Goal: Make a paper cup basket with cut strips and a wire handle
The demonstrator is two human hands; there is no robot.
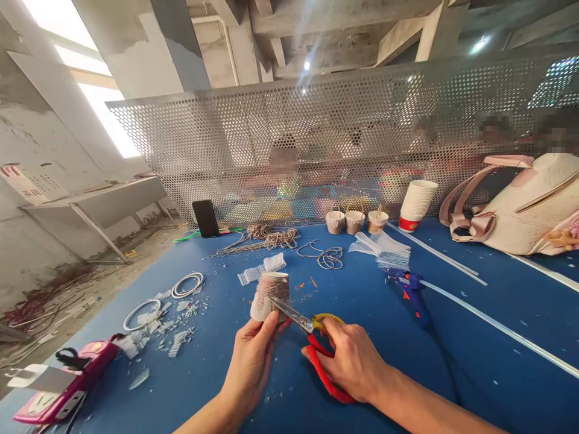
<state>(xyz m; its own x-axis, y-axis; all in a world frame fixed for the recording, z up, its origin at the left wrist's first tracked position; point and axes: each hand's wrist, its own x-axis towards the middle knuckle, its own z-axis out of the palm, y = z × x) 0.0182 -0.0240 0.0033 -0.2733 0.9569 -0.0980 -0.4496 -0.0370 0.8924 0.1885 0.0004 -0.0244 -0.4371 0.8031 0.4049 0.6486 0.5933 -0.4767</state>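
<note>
Blue table [452, 386] fills the view, perforated metal screen [344, 132] along its far edge. Pale handbag [525, 205] at far right, stack of paper cups [417, 205] just left of it, three small wrapped cups [355, 221] further left. Blue glue gun [411, 292] lies right of centre, long clear glue sticks [456, 301] running past it. Coiled cord [271, 236] and black phone [205, 218] at the back left; paper scraps [172, 331] and cut rings on the left. Left hand [253, 355] grips a cord-wrapped paper cup [270, 295] at its base, fingers clamped on it, held above the table centre. Right hand [350, 358] is closed through the handles of red-and-yellow scissors [312, 337]; blades touch the cup's side.
</note>
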